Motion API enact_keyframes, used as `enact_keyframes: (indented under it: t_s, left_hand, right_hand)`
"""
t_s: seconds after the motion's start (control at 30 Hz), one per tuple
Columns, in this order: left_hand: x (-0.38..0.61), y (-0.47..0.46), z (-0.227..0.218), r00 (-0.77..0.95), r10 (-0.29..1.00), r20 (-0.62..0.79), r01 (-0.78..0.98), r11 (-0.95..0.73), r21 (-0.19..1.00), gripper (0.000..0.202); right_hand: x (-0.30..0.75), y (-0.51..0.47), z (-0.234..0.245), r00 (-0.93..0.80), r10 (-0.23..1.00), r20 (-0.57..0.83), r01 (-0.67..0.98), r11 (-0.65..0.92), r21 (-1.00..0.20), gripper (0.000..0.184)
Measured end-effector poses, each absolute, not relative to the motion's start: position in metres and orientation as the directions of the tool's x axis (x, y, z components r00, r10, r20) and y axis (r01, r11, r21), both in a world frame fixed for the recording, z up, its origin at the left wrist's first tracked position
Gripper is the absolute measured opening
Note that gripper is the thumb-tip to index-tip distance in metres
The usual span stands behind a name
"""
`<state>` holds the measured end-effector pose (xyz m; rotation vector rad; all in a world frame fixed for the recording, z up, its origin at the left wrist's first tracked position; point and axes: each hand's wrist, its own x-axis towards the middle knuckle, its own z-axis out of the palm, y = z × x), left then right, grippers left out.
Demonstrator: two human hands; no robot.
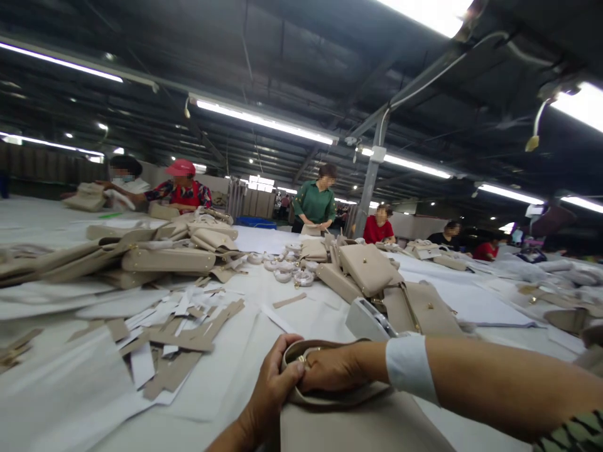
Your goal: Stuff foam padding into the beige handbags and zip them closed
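Note:
A beige handbag (pixel 358 424) stands close in front of me at the bottom of the head view, its mouth open towards me. My left hand (pixel 269 383) is closed on the left rim of the bag, with the thumb on the near side. Into the mouth reaches my right hand (pixel 332 369), its fingers curled beside a small gold metal fitting (pixel 302 359) at the rim. The bag wall and my left thumb partly hide those fingertips, so what they pinch is unclear. A pale band (pixel 411 369) wraps my right wrist.
Beige and white offcut strips (pixel 181 342) litter the table's left. Behind them lie stacked beige bags (pixel 167 259). Wrapped rings (pixel 287 267), more bags (pixel 370 267) and a grey box-like object (pixel 370 319) are ahead. Several co-workers, one in green (pixel 315 202), work around the tables.

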<state>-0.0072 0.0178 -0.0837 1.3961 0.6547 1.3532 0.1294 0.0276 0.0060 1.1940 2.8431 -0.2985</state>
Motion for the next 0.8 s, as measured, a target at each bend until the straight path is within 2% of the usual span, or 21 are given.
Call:
enact_keyframes:
  t_s: [0.1, 0.23, 0.3, 0.4, 0.47, 0.57, 0.67, 0.73, 0.8]
  left_hand:
    - [-0.009, 0.01, -0.077, 0.204, 0.898, 0.391, -0.19, -0.355, 0.915, 0.043]
    - [-0.011, 0.011, -0.073, 0.179, 0.896, 0.406, -0.207, -0.369, 0.906, 0.049]
    - [-0.012, 0.014, -0.075, 0.131, 0.889, 0.438, -0.193, -0.411, 0.891, 0.045]
    - [-0.015, 0.017, -0.077, 0.096, 0.837, 0.539, -0.091, -0.531, 0.842, 0.031]
    - [-0.017, 0.017, -0.077, 0.122, 0.798, 0.591, -0.054, -0.589, 0.806, 0.021]
    - [-0.021, 0.018, -0.074, 0.116, 0.757, 0.643, -0.024, -0.645, 0.764, 0.015]
    - [-0.025, 0.019, -0.072, 0.116, 0.737, 0.666, 0.022, -0.672, 0.74, 0.014]
    - [-0.027, 0.02, -0.071, 0.172, 0.746, 0.643, 0.027, -0.656, 0.754, 0.018]
    - [-0.028, 0.02, -0.07, 0.216, 0.763, 0.61, -0.022, -0.621, 0.784, 0.023]
  right_hand:
    - [0.135, 0.017, 0.009, -0.733, 0.651, -0.198, 0.68, 0.686, -0.259, 0.024]
    - [0.16, 0.008, 0.018, -0.621, 0.739, -0.261, 0.774, 0.525, -0.354, 0.027]
    - [0.174, 0.007, 0.024, -0.574, 0.776, -0.26, 0.798, 0.46, -0.39, 0.029]
    - [0.184, 0.008, 0.032, -0.556, 0.829, -0.059, 0.78, 0.495, -0.383, 0.025]
    - [0.181, 0.01, 0.034, -0.585, 0.808, 0.073, 0.736, 0.566, -0.371, 0.023]
    - [0.168, 0.014, 0.032, -0.679, 0.726, 0.107, 0.673, 0.674, -0.305, 0.022]
    - [0.154, 0.021, 0.033, -0.73, 0.681, 0.054, 0.666, 0.727, -0.163, 0.027]
    - [0.146, 0.027, 0.039, -0.739, 0.672, -0.056, 0.67, 0.723, -0.168, 0.031]
    - [0.139, 0.032, 0.046, -0.735, 0.655, -0.173, 0.677, 0.702, -0.221, 0.028]
